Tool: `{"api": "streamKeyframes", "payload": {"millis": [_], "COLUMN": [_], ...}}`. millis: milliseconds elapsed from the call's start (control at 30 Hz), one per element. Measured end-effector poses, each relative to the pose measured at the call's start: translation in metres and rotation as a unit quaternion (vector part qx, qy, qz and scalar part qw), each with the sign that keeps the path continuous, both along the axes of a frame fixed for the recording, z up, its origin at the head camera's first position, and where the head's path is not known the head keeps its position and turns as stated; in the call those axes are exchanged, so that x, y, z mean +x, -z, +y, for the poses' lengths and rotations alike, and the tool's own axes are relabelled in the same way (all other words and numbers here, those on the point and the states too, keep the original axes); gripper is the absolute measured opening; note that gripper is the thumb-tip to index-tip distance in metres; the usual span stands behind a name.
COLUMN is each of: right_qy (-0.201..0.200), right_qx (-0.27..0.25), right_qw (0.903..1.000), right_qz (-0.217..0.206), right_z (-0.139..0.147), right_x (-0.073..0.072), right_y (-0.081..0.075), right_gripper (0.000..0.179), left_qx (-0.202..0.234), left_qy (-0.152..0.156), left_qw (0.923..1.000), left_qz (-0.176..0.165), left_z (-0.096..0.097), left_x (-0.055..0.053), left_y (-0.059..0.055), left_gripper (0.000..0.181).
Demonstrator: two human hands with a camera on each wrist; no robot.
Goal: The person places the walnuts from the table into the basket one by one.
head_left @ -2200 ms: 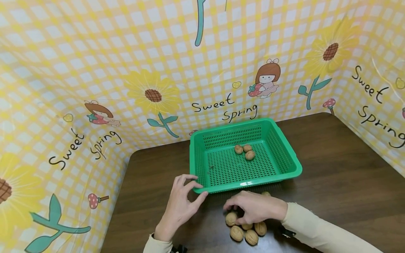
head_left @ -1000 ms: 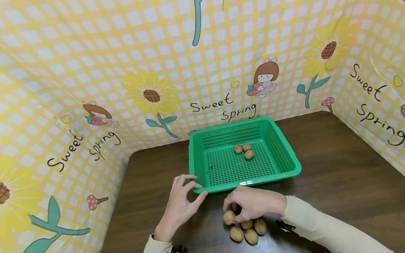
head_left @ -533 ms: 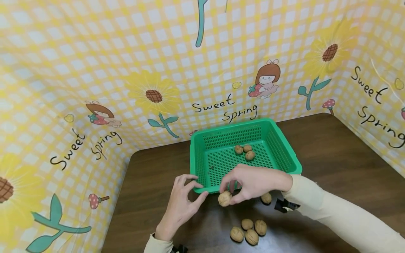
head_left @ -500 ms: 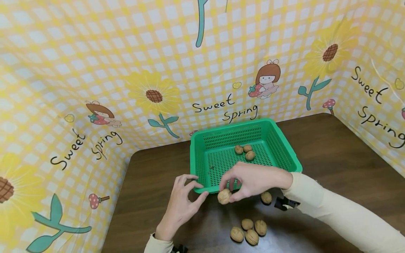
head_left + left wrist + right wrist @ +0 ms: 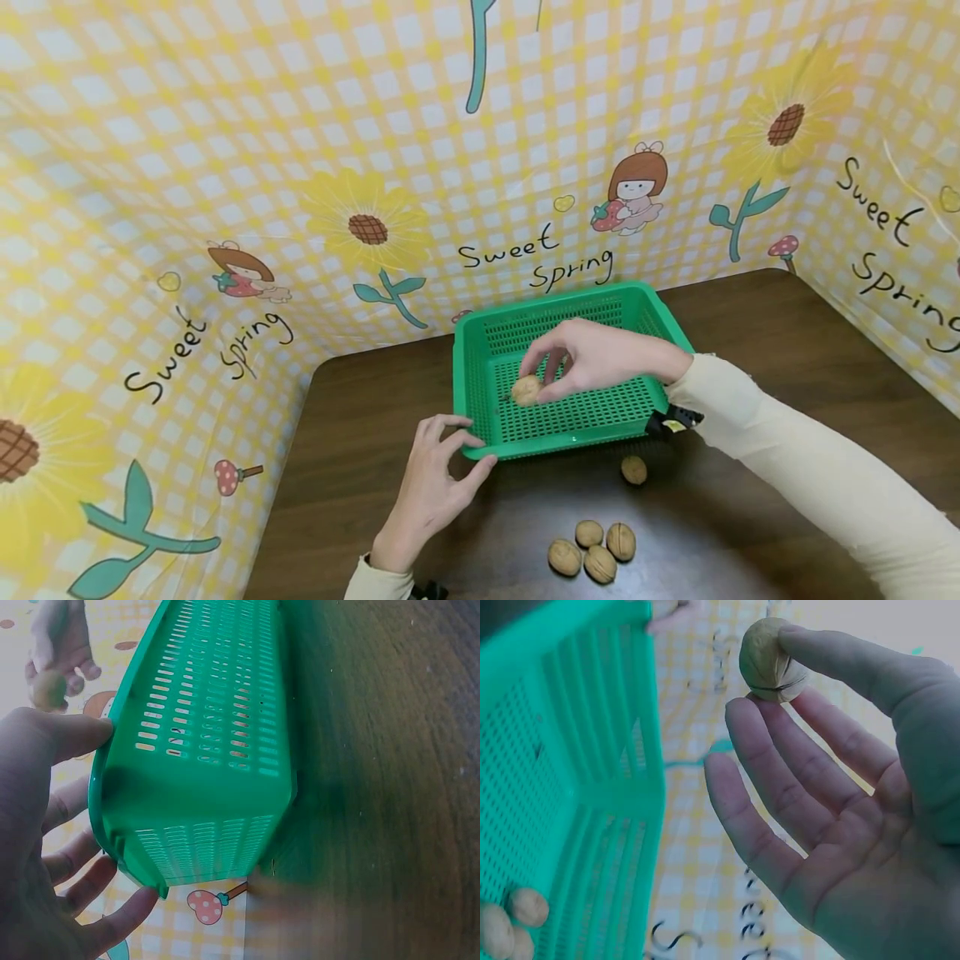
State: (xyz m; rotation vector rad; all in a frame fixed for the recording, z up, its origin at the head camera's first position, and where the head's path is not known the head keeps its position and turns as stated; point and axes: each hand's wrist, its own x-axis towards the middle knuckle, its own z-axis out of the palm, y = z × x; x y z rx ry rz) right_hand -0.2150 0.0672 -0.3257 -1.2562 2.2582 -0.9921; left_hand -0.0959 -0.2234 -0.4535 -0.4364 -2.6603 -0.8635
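My right hand [image 5: 600, 360] pinches a walnut [image 5: 527, 391] between thumb and fingertips above the left part of the green plastic basket [image 5: 577, 435]. In the right wrist view this walnut [image 5: 769, 660] is pale brown with a dark seam. Three walnuts [image 5: 529, 907] in the basket show in that view; in the head view my right hand covers them. My left hand [image 5: 431, 487] grips the basket's near left corner, thumb [image 5: 82, 735] on one side's rim and fingers around the other. Several walnuts [image 5: 600, 563] lie clustered on the table.
A lone walnut [image 5: 633, 470] lies on the dark wooden table [image 5: 360, 417] just in front of the basket. A yellow checked cloth [image 5: 420, 150] with printed flowers stands behind the table and along both sides.
My right hand has picked a walnut from the table, lifted it over the basket's near rim, and carried it above the basket. My left hand has stayed at the corner.
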Motion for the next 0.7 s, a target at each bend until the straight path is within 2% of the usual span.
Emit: {"api": "streamKeyframes", "payload": {"millis": [333,500,700], "right_qy": [0.085,0.111,0.133], "right_qx": [0.015,0.024,0.075], "right_qw": [0.9958,0.9927,0.9882], "right_qz": [-0.029,-0.041,-0.015], "right_z": [0.017,0.021,0.024], "right_x": [-0.052,-0.071,-0.087], "right_y": [0.024,0.039,0.061], "right_gripper": [0.035,0.035,0.033], "left_qx": [0.003,0.005,0.003], "left_qy": [-0.001,0.000,-0.004], "left_qw": [1.0000,1.0000,1.0000], "left_qz": [-0.007,-0.005,-0.004], "left_z": [0.000,0.000,0.000], "left_x": [0.001,0.001,0.001], "left_y": [0.000,0.000,0.001], "left_gripper": [0.012,0.012,0.012]}}
